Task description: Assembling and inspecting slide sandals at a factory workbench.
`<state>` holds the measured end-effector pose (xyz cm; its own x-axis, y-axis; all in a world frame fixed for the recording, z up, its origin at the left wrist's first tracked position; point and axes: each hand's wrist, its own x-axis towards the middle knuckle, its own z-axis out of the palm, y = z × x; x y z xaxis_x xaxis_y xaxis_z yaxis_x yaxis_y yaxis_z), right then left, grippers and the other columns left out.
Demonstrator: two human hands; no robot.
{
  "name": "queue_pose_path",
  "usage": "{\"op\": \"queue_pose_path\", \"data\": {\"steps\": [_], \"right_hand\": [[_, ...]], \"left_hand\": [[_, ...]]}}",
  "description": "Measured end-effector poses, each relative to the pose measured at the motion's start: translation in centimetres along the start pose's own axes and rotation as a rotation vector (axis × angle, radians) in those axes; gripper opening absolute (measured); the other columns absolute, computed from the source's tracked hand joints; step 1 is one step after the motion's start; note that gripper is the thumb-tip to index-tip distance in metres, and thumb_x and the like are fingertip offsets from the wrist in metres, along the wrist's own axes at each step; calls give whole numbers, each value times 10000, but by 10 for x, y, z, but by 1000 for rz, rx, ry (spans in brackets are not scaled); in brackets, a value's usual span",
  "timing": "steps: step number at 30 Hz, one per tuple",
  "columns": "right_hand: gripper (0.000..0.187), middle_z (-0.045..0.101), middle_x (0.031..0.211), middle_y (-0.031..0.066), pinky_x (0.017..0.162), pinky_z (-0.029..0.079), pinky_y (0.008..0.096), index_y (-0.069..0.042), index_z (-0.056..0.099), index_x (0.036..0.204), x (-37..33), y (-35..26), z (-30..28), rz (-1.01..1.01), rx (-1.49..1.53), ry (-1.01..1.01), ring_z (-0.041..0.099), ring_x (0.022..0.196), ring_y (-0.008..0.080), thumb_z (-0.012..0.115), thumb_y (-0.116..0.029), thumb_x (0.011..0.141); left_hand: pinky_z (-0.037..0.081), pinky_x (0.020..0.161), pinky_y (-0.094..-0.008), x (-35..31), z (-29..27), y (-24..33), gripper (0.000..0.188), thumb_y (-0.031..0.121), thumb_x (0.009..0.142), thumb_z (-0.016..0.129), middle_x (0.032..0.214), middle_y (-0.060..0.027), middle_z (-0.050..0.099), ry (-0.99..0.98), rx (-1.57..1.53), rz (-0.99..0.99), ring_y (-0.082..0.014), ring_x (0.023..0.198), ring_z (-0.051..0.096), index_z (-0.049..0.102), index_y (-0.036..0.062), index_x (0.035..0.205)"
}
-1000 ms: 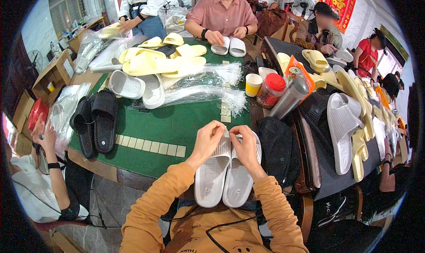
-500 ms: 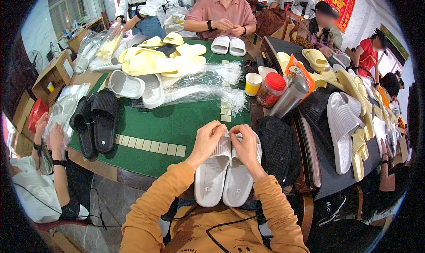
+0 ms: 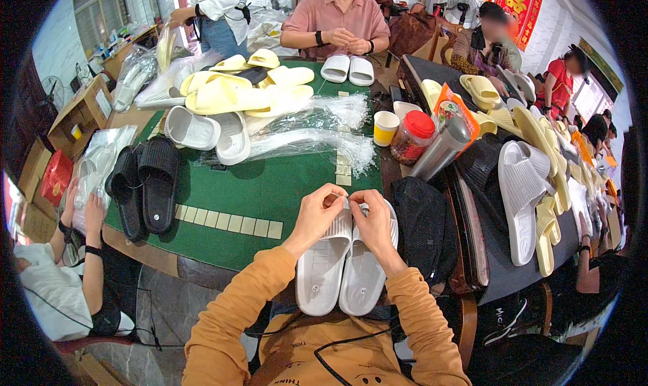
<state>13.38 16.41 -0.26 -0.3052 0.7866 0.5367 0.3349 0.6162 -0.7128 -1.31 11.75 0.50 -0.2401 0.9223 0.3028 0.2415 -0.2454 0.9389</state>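
Observation:
A pair of light grey slide slippers, the left slipper [image 3: 317, 268] and the right slipper [image 3: 362, 274], lies side by side in front of me at the table's near edge. Over the left slipper's strap, my left hand [image 3: 314, 216] is closed in a pinch. My right hand [image 3: 373, 225] pinches too, just above the right slipper's strap, its fingertips almost meeting the left ones. Whatever is between the fingers is too small to make out. Farther off on the table lie two bundles of thin clear plastic strands [image 3: 304, 146].
Black slippers [image 3: 160, 183] stand to the left, with grey slippers [image 3: 192, 128] and yellow slippers [image 3: 223, 96] behind. On the right are a paper cup [image 3: 385, 128], a red-lidded jar [image 3: 414, 138], a steel flask [image 3: 442, 148] and a black bag [image 3: 422, 217]. Other people work around the tables.
My hands stay over the slipper straps, nearly unmoved. The co-worker at the left has lowered their hands on the clear bag; the one standing behind has raised a clear bag leftward.

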Motion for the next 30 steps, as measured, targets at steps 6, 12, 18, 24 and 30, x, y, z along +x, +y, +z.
{"op": "queue_pose_path", "data": {"steps": [6, 12, 18, 24, 30], "right_hand": [[74, 621, 872, 128, 744, 475, 401, -9, 623, 877, -1, 2, 0, -18, -29, 5, 601, 827, 306, 666, -23, 820], [76, 618, 867, 128, 745, 472, 402, -11, 617, 878, -1, 1, 1, -4, -8, 1, 596, 824, 309, 662, -25, 820], [79, 615, 864, 126, 753, 467, 407, -15, 610, 883, -1, 0, 0, 22, 1, 17, 591, 836, 311, 659, -24, 822], [79, 609, 868, 131, 754, 463, 414, -20, 600, 894, -1, 1, -1, 4, -67, 47, 586, 838, 320, 650, -25, 832], [76, 608, 880, 141, 747, 464, 421, -16, 589, 900, 0, -1, -1, 15, -62, 39, 585, 848, 334, 638, -28, 844]], "left_hand": [[481, 629, -258, 2, -1, 0, 98, 85, 923, 629, 748, -36, 637, -3, -23, -64, -86, 675, 585, 635, -4, 960], [484, 624, -256, -1, -1, 0, 88, 79, 927, 621, 753, -37, 637, 21, -54, -39, -86, 694, 602, 626, -8, 946], [475, 614, -241, 1, -2, 2, 72, 66, 936, 612, 769, -27, 637, -14, -38, -113, -58, 689, 581, 632, 0, 956], [445, 577, -230, 0, 1, 0, 116, 104, 952, 611, 733, -2, 618, 58, -107, -61, -44, 652, 547, 630, -3, 910], [420, 538, -228, 1, 2, -4, 173, 142, 946, 638, 667, 1, 598, 85, -75, -75, -38, 596, 519, 627, -5, 855]]}}
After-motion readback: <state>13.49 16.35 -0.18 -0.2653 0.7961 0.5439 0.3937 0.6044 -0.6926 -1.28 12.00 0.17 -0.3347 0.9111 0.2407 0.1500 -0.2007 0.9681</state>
